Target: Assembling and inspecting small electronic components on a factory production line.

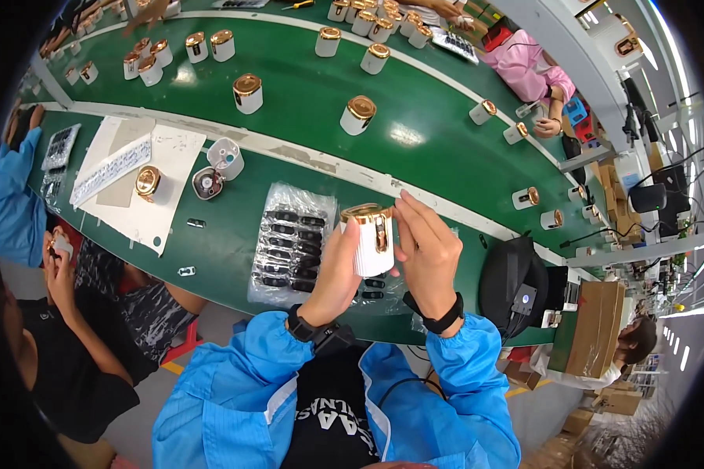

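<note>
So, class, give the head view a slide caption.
Left hand holds a gold-topped white device, right hand at its side, above a green workbench.

I count 2 hands (335, 270) on 1 white-and-gold canister (369, 254), plus 1 canister on the paper sheet (177, 156). Also 2 open housings (227, 161), 1 rounded black case (508, 281), and 2 columns of black parts (309, 248). Green belt (289, 86): at least 12 more canisters, can't tell exactly.
</note>
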`<state>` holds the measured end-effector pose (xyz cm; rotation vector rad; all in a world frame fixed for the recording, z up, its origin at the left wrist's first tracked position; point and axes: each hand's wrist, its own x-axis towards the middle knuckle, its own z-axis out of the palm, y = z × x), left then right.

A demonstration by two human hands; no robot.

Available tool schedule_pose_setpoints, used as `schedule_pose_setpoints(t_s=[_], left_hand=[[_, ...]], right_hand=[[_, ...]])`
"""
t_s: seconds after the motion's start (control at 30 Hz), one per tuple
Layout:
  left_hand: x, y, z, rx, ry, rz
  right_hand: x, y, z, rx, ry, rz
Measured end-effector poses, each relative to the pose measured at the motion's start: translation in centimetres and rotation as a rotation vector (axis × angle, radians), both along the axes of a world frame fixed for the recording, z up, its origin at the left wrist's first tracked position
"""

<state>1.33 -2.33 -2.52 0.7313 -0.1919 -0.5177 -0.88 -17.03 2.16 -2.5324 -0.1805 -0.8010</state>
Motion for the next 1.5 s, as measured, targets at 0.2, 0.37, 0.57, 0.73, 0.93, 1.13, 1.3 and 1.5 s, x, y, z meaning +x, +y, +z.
schedule_pose_setpoints(t_s=[0.2,0.37,0.57,0.73,0.93,1.13,1.3,1.5], left_hand=[[1.5,1.4,-0.5,0.02,0.036,-0.051],[2.0,2.6,-0.8,0.005,0.036,-0.15],[1.9,2.5,-1.7,-0.109,0.115,-0.212],[1.6,2.0,-1.7,-0.094,0.118,-0.284],[1.0,1.9,-1.7,-0.188,0.162,-0.32],[0.7,1.6,-1.1,-0.141,0.173,-0.327],[0.2,1.4,-0.9,-0.021,0.159,-0.276],[0.3,1.5,-0.8,-0.023,0.14,-0.282]], right_hand=[[0.0,0.4,-0.3,0.125,0.049,0.028],[-0.1,-0.1,1.9,0.164,0.243,0.042],[-0.5,-1.6,2.6,0.122,0.327,0.104],[-1.6,-2.1,3.6,0.234,0.141,0.136],[-2.7,-0.5,5.2,0.67,0.316,0.131],[-2.9,-0.7,4.8,0.74,0.378,0.229],[-2.7,0.6,4.4,0.977,0.437,0.213],[-2.5,0.9,4.4,0.909,0.46,0.203]])
